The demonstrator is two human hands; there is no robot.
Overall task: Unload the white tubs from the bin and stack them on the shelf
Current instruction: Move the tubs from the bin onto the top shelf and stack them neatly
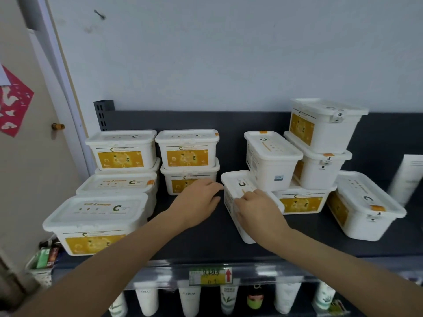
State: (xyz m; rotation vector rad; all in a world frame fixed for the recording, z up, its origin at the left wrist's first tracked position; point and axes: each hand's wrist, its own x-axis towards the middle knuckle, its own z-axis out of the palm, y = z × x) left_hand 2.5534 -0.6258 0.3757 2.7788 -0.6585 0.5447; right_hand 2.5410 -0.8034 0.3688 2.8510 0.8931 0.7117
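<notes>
Several white tubs with yellow labels stand on the dark shelf (206,239). One white tub (238,191) lies at the shelf's middle, turned end-on toward me. My right hand (256,211) rests on its lid and near side, gripping it. My left hand (199,202) is just left of that tub, fingers curled at its left edge, touching it. Behind the left hand is a two-high stack of tubs (188,154). Further left is another stack (123,152) and a front tub (96,220). A taller, uneven pile (320,138) stands to the right. The bin is out of view.
A lone tub (366,207) sits angled at the right front of the shelf. A white packet (407,179) leans at far right. Below the shelf edge hangs a price tag (210,276) above white tubes (190,300). A door (27,156) is on the left.
</notes>
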